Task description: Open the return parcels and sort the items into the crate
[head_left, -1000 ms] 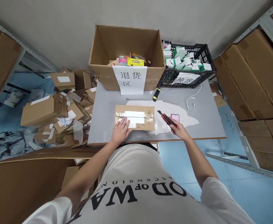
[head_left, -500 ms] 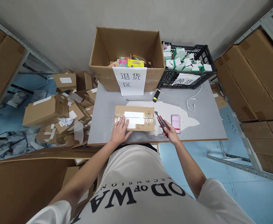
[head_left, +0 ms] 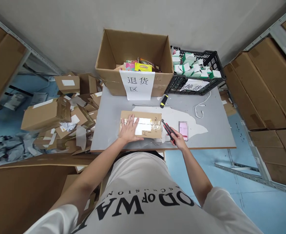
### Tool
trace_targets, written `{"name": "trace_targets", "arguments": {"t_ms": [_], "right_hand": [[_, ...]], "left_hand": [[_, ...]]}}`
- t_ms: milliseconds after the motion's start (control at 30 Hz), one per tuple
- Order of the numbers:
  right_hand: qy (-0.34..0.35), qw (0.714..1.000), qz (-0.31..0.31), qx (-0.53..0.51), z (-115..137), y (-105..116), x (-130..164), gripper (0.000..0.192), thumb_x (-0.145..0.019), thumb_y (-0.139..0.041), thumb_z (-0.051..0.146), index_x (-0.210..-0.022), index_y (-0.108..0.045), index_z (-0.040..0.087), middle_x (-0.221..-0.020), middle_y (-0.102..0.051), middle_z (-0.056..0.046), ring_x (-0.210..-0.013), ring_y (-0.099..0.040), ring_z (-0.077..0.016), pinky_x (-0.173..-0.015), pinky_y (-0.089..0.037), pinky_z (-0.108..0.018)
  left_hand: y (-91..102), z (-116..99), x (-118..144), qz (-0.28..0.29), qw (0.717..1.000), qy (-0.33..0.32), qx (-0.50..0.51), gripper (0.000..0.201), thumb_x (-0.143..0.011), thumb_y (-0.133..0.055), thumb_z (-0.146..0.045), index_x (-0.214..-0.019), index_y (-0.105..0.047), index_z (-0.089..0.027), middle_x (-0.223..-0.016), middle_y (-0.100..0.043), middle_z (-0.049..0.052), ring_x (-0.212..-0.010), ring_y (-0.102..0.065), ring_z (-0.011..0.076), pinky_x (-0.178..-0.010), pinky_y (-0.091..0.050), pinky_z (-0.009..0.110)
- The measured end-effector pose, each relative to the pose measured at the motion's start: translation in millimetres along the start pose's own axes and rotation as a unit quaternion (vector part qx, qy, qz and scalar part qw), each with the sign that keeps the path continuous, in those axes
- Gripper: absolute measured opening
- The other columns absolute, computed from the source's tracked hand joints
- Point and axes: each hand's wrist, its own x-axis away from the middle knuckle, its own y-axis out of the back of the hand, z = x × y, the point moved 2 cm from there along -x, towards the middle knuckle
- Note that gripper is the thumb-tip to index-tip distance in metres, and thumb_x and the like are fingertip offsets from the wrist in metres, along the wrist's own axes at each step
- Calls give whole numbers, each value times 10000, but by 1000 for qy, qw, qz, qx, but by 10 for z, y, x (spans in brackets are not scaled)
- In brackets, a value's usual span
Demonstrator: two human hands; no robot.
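A taped cardboard box with a white label lies on the grey table. My left hand rests flat on the left part of its top, fingers spread. In my right hand is a black and red utility knife, held just off the box's right end with its tip pointing at the box. Under the box lies a white sheet. A phone with a lit pink screen is beside my right hand.
Behind stand a large open carton of small packages and a black crate of green-white boxes. A black and yellow tool and a white cable lie on the table. Discarded boxes pile up at left; stacked cartons stand right.
My left hand has slid slightly up on the box, its fingers spreading wider. The knife in my right hand has shifted slightly left and down, staying near the box's right end.
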Motion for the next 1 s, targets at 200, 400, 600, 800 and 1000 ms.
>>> {"name": "trace_targets", "arguments": {"t_ms": [200,400,600,800,1000], "right_hand": [[-7,999,23,33,62,28,43,789,-752,-649,535,-1426,-369,236,-930,-682,-68,-379,-395,-31,-323,-273,-187],[-48,996,47,60,100,59,146,797,-750,-649,539,-1435,-360,252,-913,-691,-59,-367,-406,-35,-316,-260,-182],[-64,994,50,70,55,124,207,777,-752,-651,537,-1421,-388,241,-864,-688,-52,-364,-398,-38,-324,-269,-188],[-60,996,41,54,-9,118,347,786,-743,-665,525,-1424,-383,252,-859,-686,-58,-378,-395,-51,-322,-271,-201],[-54,997,24,47,-72,64,473,786,-744,-653,541,-1419,-384,242,-854,-670,-54,-376,-403,-55,-318,-267,-203]], "left_hand": [[-20,4,9,0,1000,11,12,1239,-528,-613,-788,-1485,-193,-123,-1548,-94,214,-1413,-18,438,-1080,-11,638],[-60,12,14,-5,1000,14,13,1254,-518,-606,-796,-1486,-181,-122,-1549,-93,211,-1414,-32,431,-1085,7,633],[-56,10,15,6,999,21,23,1237,-535,-610,-781,-1487,-177,-121,-1551,-95,203,-1416,-23,429,-1093,-5,621],[-65,14,20,8,1000,21,21,1217,-559,-596,-773,-1491,-161,-122,-1555,-72,197,-1420,-23,414,-1101,3,603],[-95,27,35,1,1000,14,19,1181,-593,-569,-766,-1491,-158,-119,-1555,-54,200,-1424,-39,400,-1098,6,609]]}}
